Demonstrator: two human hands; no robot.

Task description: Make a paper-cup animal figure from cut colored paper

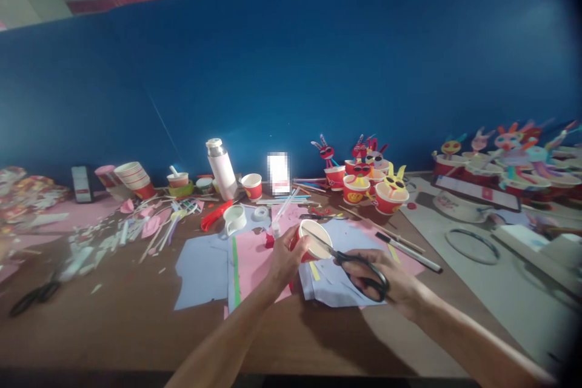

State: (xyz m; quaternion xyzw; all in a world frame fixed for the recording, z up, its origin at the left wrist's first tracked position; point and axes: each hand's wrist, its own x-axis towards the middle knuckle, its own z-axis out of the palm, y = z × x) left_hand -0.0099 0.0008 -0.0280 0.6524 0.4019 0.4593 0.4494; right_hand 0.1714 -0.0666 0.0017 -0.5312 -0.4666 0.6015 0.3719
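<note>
My left hand is closed around a red paper cup, tilted so its pale inside faces up toward me. In my right hand is a pair of black-handled scissors, fingers through the loops. The blades point left and reach over the cup's opening; whether they touch the paper I cannot tell. Below the cup lie light blue paper and pink paper, with a small yellow strip near the cup.
Behind my hands stand a white thermos, a white mug and a red cup. Decorated cups are to the right, near a black marker. More scissors and paper scraps lie at left.
</note>
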